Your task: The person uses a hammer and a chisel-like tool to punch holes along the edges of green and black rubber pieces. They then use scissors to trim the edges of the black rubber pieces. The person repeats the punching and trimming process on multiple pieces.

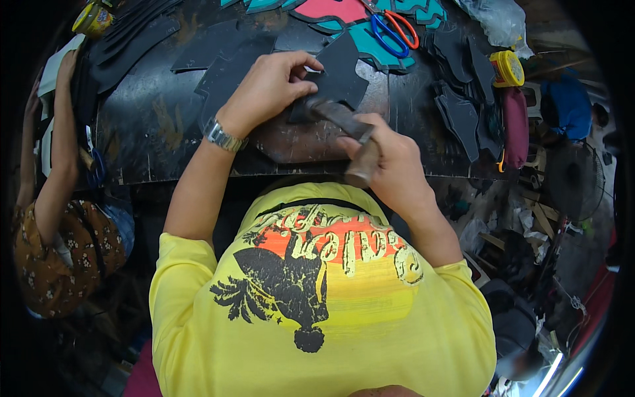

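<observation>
Your left hand (271, 86) pinches the black piece (340, 76) flat on the bench (145, 132). Your right hand (390, 165) is closed around the hammer (350, 135), whose handle points to 11 o'clock, its head resting at the piece's lower edge.

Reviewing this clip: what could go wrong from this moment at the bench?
1. The left hand pins the black cut piece right beside the hammer head, so a stray blow may catch the fingers.
2. The right hand holds the handle near its end, so the head may glance off.
3. Loose black pieces crowd the work and could get marked.
</observation>
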A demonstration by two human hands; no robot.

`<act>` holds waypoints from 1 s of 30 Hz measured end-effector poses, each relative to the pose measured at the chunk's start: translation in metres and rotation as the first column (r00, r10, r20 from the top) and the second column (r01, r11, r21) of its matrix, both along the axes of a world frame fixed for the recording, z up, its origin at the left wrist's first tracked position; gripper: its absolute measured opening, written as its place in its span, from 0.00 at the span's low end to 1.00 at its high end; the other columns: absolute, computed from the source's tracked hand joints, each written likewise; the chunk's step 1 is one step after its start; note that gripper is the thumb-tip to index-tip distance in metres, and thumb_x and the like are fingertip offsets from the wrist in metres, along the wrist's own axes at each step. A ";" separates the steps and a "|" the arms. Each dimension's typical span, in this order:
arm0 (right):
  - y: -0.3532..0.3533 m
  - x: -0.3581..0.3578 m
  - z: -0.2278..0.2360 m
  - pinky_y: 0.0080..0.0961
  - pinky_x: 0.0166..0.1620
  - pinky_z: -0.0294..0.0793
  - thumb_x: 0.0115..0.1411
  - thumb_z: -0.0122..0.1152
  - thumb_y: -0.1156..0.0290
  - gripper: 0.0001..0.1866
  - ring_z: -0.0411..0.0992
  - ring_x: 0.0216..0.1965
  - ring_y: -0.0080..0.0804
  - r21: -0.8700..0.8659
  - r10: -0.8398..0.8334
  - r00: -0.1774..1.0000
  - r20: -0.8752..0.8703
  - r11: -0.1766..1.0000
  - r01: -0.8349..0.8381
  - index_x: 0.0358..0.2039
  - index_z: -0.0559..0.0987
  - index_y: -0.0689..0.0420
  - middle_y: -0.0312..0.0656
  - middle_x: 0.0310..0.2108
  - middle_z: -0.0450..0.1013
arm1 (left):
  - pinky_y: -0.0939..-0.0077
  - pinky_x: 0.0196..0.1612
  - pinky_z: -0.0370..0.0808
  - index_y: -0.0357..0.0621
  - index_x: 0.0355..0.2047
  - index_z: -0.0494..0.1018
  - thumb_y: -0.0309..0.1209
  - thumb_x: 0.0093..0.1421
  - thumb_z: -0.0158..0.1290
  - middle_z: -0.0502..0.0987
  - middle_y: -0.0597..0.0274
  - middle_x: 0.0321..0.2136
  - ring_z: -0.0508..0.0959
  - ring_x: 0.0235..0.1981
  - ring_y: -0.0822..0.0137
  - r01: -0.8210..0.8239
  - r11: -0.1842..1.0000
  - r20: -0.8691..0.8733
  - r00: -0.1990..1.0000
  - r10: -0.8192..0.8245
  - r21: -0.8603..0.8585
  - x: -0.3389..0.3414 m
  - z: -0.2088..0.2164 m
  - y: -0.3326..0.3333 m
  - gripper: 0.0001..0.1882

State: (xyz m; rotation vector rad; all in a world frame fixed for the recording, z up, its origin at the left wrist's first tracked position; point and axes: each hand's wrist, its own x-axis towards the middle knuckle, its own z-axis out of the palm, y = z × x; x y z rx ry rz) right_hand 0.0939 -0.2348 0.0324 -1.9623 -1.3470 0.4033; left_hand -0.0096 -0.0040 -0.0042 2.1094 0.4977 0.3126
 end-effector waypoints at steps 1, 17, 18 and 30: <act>0.000 0.002 -0.001 0.29 0.32 0.74 0.63 0.71 0.71 0.13 0.77 0.25 0.44 0.079 -0.018 1.000 -0.019 0.997 0.020 0.44 0.78 0.60 0.49 0.26 0.76 | 0.75 0.40 0.78 0.43 0.48 0.82 0.25 0.57 0.67 0.78 0.64 0.30 0.78 0.30 0.71 -0.009 1.000 0.027 1.000 0.009 -0.004 -0.002 0.001 -0.003 0.17; -0.023 0.041 0.016 0.37 0.32 0.74 0.63 0.71 0.68 0.11 0.78 0.28 0.55 -0.198 -0.206 0.978 0.032 0.958 0.208 0.42 0.78 0.56 0.53 0.25 0.77 | 0.71 0.34 0.77 0.38 0.46 0.82 0.27 0.60 0.64 0.81 0.53 0.32 0.80 0.27 0.64 0.021 0.998 0.030 0.999 -0.023 0.055 -0.031 0.004 -0.051 0.14; -0.021 0.044 0.016 0.38 0.32 0.74 0.62 0.71 0.68 0.11 0.78 0.29 0.56 -0.142 -0.267 0.964 -0.001 0.954 0.265 0.41 0.78 0.57 0.54 0.25 0.77 | 0.71 0.34 0.77 0.38 0.46 0.82 0.27 0.60 0.64 0.80 0.53 0.32 0.80 0.27 0.63 0.044 0.998 0.033 0.998 -0.046 0.042 -0.033 0.005 -0.056 0.13; 0.006 0.051 0.011 0.42 0.36 0.76 0.64 0.68 0.66 0.12 0.78 0.37 0.60 -0.100 -0.120 0.993 -0.016 0.988 0.118 0.42 0.76 0.57 0.56 0.30 0.79 | 0.60 0.54 0.71 0.41 0.50 0.80 0.29 0.56 0.66 0.76 0.56 0.48 0.76 0.52 0.55 0.179 0.898 0.046 0.976 -0.215 0.402 -0.039 0.010 -0.080 0.20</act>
